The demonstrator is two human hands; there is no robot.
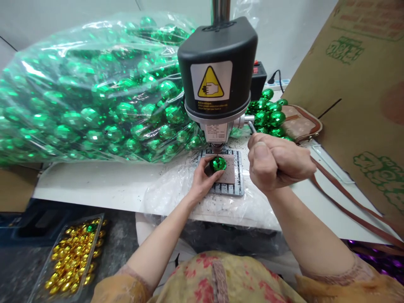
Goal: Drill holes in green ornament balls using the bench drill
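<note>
A shiny green faceted ball [219, 164] rests on the base plate [239, 187] of a black bench drill press [217, 63], under its chuck [217, 148]. My left hand [203, 174] holds the ball from the left, thumb in front and fingers behind. My right hand [277, 162] is wrapped round the press's feed lever [251, 126], at the right of the machine. A brownish square pad [229, 176] lies between the ball and the plate. Dark specks are scattered over the plate and the table near it.
A large clear bag of green balls [94, 97] fills the left and back of the white table [94, 185]. More green balls [268, 113], a brown handbag [299, 122] and a tall cardboard box [356, 97] stand at right. A bin of gold balls [71, 256] sits low at left.
</note>
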